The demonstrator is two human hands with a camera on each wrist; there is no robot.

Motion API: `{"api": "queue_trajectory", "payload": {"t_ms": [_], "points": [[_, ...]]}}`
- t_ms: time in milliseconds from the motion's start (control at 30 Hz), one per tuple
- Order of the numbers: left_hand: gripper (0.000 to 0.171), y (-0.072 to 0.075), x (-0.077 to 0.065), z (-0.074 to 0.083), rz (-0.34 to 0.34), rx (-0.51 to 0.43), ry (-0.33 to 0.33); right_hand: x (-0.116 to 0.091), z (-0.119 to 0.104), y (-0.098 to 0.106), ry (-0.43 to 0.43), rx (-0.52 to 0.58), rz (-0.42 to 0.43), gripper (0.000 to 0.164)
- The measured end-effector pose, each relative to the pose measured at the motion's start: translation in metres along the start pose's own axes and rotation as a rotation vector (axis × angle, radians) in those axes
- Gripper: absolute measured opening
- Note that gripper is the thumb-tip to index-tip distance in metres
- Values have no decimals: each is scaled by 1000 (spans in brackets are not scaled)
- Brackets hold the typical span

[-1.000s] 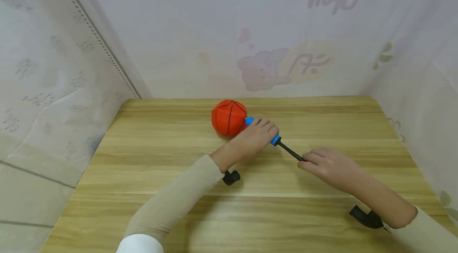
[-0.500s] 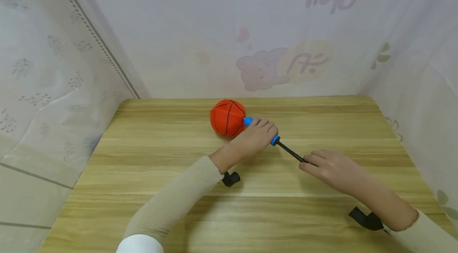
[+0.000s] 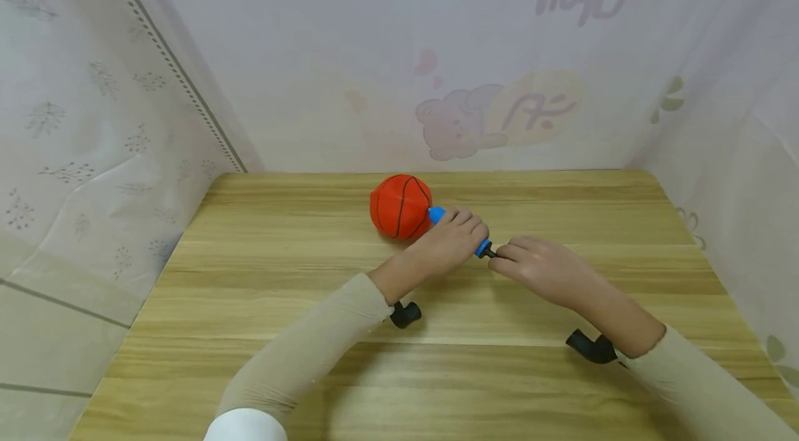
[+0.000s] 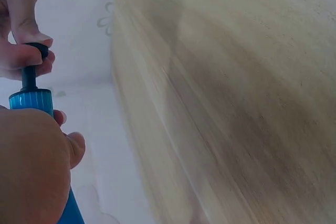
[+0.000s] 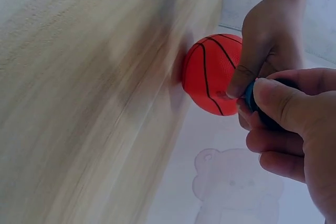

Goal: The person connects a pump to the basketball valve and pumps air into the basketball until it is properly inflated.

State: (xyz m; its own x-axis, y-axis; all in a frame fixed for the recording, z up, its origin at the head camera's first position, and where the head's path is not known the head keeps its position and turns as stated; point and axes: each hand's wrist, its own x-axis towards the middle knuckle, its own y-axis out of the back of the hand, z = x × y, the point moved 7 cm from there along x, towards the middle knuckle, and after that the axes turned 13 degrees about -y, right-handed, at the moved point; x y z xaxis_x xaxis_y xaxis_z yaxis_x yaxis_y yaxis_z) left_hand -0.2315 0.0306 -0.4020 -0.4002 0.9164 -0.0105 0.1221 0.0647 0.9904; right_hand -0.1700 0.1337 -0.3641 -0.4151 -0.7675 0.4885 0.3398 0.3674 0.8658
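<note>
My left hand (image 3: pixel 451 241) grips the blue barrel of a small hand pump (image 3: pixel 437 214), fingers wrapped over it. The pump's tip meets the right side of a red toy basketball (image 3: pixel 399 206) with black lines, whose outline bulges unevenly. With thumb and fingers my right hand (image 3: pixel 542 270) holds the black handle (image 4: pixel 37 51) at the pump's other end. Only a short piece of black plunger rod (image 4: pixel 29 78) shows between the handle and the blue collar (image 4: pixel 31 99). In the right wrist view, my fingers cover most of the pump.
The ball rests on a wood-grain table (image 3: pixel 281 274) near its back edge. Pale printed cloth (image 3: pixel 312 66) hangs behind and at both sides. Black wrist mounts (image 3: pixel 406 315) jut out beneath the forearms.
My right hand has moved left and away from me, toward the left hand, pushing the long exposed plunger rod mostly into the barrel. The left hand and ball stay nearly where they were.
</note>
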Motion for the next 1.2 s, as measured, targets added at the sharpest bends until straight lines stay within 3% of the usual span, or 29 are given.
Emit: {"api": "queue_trajectory", "payload": {"t_ms": [67,200,300,467,667,867,1200], "points": [[19,0,0,0,0,1,-4,1,1,-3,0,-5,7,50],[16,0,-2,-2,14,-1,-13,-2,0,-2,-4,3,-3,17],[16,1,-4,-3,22,-1,-13,-8,-3,4,1,12,-9,14],[20,2,-6,-5,30,-6,-13,-25,-9,20,-9,8,2,52],[26,4,-8,-8,34,-51,-2,-43,-13,36,-25,3,15,51],[26,6,-7,-7,47,-31,-18,-56,-16,45,-18,31,37,50],[17,3,-2,-3,55,20,-17,-40,-9,33,-39,11,-12,52]]}}
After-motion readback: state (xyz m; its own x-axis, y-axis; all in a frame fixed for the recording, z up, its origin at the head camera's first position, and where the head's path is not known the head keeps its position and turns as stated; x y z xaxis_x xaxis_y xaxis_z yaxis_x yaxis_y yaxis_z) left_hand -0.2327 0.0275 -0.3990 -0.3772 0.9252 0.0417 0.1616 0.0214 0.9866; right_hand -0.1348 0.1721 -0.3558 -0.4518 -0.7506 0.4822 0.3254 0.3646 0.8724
